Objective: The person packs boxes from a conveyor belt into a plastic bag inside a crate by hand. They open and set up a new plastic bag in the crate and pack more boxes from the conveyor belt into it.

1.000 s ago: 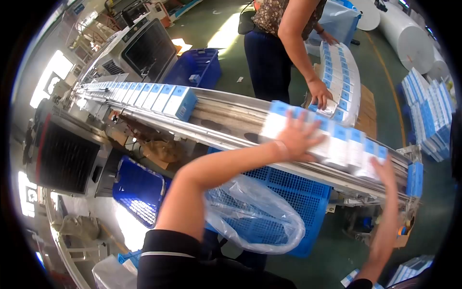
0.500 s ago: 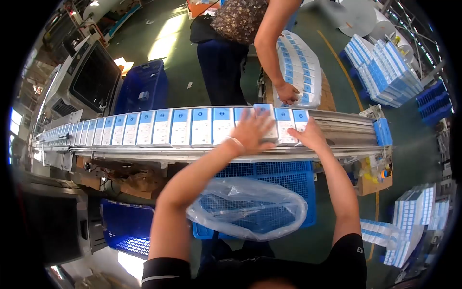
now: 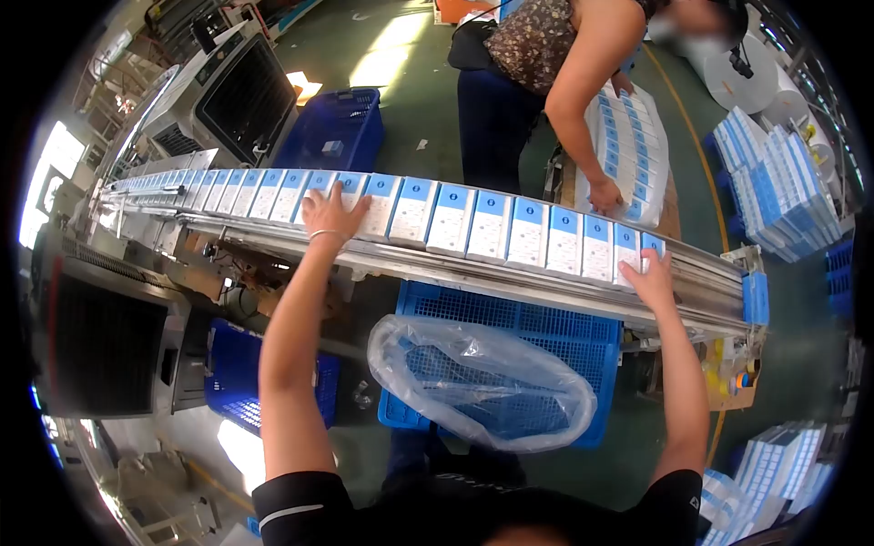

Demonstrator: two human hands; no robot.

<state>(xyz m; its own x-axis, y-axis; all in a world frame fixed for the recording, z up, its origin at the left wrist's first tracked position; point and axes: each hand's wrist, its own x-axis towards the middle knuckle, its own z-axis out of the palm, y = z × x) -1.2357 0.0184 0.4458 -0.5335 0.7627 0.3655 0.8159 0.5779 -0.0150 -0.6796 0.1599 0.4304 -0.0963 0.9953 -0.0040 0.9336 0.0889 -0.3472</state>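
Boxes (image 3: pixel 490 232) stand side by side along the conveyor (image 3: pixel 701 279). We observe the left hand (image 3: pixel 335 216) on them, spread wide, nothing clasped; the right hand (image 3: pixel 651 280), partly curled, touches the right-end box (image 3: pixel 653 243); whether it grips, we cannot tell.

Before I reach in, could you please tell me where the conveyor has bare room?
The conveyor is bare between the last box, at the right hand, and the blue end block. Leftward it is crowded: white-and-blue boxes line up side by side past the left hand.
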